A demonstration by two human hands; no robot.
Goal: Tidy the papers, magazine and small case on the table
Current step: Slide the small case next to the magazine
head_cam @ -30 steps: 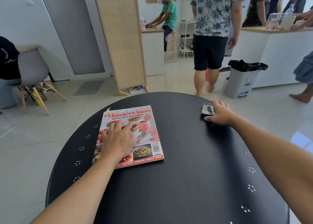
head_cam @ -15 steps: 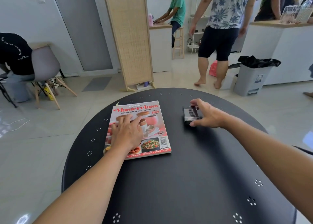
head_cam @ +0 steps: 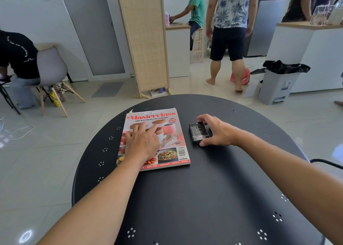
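Pinching the small black rectangular case (head_cam: 199, 134) between thumb and fingers, my right hand (head_cam: 217, 131) holds it on the round black perforated metal worktop (head_cam: 204, 198). Just left, my left hand (head_cam: 142, 142) lies spread, flat on the red-titled glossy cookbook magazine (head_cam: 167, 133), papers' edges peeking beneath.

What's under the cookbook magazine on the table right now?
Thin paper edges poke out beneath the magazine at its far end; how many sheets is hidden. The left hand lies flat on its cover.

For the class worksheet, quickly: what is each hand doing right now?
Left hand: open, flat on the cookbook magazine.
Right hand: closed around the small black case.
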